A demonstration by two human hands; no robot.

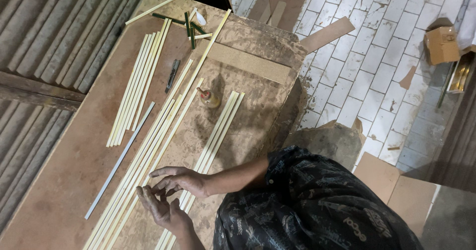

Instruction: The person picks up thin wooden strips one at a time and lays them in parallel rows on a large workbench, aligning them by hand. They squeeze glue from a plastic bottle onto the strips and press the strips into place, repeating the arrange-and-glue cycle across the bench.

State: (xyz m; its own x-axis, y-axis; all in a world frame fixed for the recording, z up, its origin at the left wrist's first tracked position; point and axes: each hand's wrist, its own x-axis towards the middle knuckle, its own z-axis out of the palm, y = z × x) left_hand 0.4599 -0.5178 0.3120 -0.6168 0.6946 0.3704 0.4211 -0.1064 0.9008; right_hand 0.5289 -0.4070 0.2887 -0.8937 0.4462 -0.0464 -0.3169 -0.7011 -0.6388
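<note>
Both hands, left [163, 208] and right [178, 179], hover with loose, empty fingers over pale strips [148, 151], best aligned flush on the board [64, 170].

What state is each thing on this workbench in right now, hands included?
Left hand: open, fingers spread, holding nothing.
Right hand: open, fingertips over the long pale strips.
Glue bottle: tipped over.
Grey metal strip: lying flat.
Cardboard box: flaps open.

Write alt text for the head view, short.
Seen from above, a person's two bare hands, left hand and right hand, hover open, fingers touching, over long pale wooden strips on a brown workboard. A small glue bottle lies beside more strips; white tiled floor at right.
</note>
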